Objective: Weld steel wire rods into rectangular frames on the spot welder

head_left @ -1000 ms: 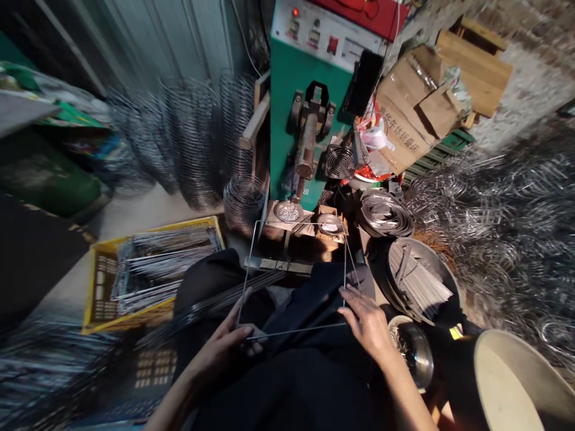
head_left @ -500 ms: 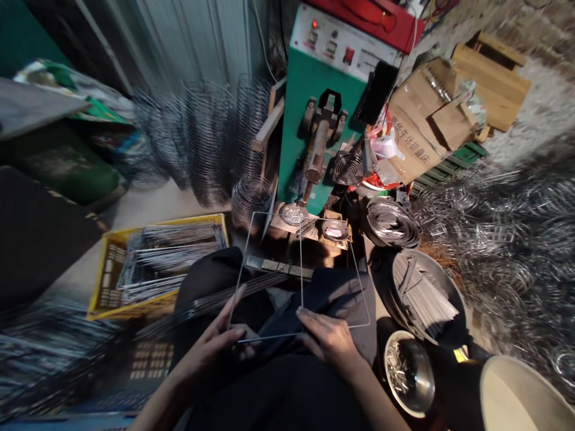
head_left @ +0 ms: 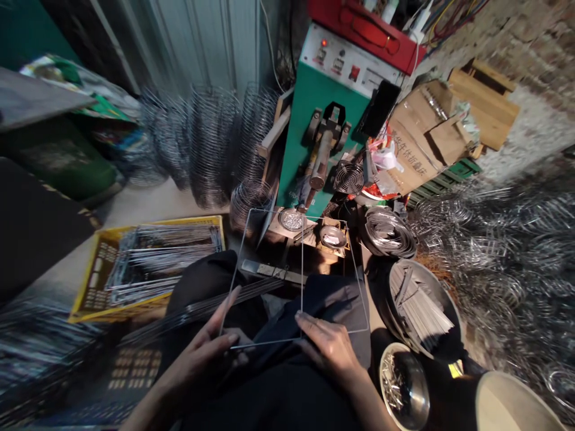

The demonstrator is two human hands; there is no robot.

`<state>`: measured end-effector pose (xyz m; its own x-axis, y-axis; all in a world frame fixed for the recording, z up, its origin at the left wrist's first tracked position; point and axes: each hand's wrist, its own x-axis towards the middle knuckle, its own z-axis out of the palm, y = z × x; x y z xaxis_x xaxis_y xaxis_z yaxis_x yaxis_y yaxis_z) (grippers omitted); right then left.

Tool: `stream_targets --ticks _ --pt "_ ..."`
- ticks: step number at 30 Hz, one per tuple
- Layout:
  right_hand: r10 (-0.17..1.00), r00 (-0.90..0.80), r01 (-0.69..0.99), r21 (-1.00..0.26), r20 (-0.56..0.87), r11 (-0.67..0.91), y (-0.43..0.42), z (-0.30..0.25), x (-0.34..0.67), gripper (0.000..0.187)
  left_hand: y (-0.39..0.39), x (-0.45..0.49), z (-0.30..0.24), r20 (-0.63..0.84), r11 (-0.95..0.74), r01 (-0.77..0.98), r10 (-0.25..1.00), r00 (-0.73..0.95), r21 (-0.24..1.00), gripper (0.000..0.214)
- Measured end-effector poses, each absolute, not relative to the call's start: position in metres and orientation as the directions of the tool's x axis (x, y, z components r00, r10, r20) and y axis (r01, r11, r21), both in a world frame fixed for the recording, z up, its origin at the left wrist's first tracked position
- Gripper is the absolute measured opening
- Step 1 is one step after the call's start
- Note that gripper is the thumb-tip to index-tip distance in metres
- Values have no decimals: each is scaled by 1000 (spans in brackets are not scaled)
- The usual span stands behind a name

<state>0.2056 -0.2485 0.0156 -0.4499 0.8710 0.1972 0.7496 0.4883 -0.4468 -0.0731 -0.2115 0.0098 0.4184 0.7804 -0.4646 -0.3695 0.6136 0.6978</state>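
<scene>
A thin rectangular wire frame (head_left: 302, 263) with a bar down its middle is held above my lap. Its far edge lies by the tip of the green machine's arm (head_left: 318, 164). My left hand (head_left: 220, 335) is closed on the near left corner of the frame. With fingers and thumb pinched, my right hand (head_left: 326, 341) grips the near edge where the middle bar meets it. Several straight wire rods (head_left: 233, 296) lie across my left thigh. Just under the frame's far edge sits a round dish of small metal bits (head_left: 291, 219).
A yellow crate (head_left: 94, 281) of wire frames stands at the left, with coiled wire stacks (head_left: 213, 149) behind. On the right are a pan of flat metal strips (head_left: 417, 299), a bowl of small metal pieces (head_left: 420, 389), a cardboard box (head_left: 420, 149) and heaped wire parts (head_left: 507, 257).
The view has tilted and shifted slightly. Both hands still hold the wire frame, whose position over my lap is nearly the same.
</scene>
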Motion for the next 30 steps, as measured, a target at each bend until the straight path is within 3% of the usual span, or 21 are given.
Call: stream_targets --ticks 30 --pt "881 -423 731 -496 212 470 -233 22 211 50 -192 -74 -7 -320 533 -358 800 507 766 101"
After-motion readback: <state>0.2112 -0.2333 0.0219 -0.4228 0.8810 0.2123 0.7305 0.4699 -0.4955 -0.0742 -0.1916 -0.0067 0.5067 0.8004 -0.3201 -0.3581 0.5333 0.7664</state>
